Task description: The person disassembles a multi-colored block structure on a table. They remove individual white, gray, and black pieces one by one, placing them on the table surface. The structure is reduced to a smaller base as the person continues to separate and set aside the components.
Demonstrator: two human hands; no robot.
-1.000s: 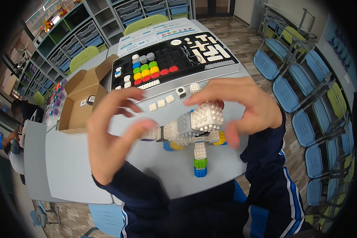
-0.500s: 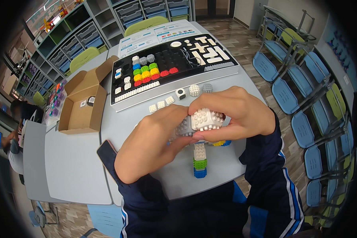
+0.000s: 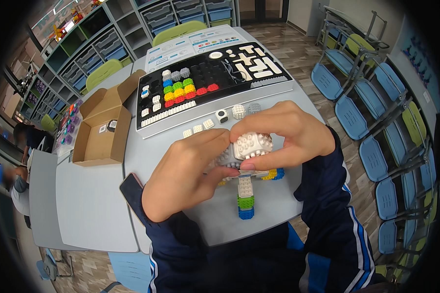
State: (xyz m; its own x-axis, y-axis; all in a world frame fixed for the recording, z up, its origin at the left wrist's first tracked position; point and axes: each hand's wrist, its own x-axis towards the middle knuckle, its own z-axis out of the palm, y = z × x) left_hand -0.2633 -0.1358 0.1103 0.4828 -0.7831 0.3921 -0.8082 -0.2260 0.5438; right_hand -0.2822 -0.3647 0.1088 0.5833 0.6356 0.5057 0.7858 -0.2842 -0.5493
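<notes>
My left hand [image 3: 190,168] is closed round a grey studded block [image 3: 225,158], partly hidden by the fingers. Pinched between thumb and fingers of my right hand [image 3: 286,136] is a white studded block [image 3: 253,145]. The two blocks touch side by side above the table. Beneath them lies a built piece with a leg of white, green and blue blocks [image 3: 246,200] pointing toward me. Yellow and blue blocks [image 3: 274,174] stick out below my right hand; the middle of this piece is hidden.
Beyond my hands stand small white tiles [image 3: 198,129], a white cube with a black dot [image 3: 221,116], and white and grey blocks. Behind is a parts tray [image 3: 215,105]. At left are an open cardboard box [image 3: 100,146] and a phone [image 3: 132,190]; blue chairs [image 3: 349,117] line the right.
My right hand has shifted slightly up and left with the white block, and its thumb now lies lower on the block's edge. My left hand has barely moved.
</notes>
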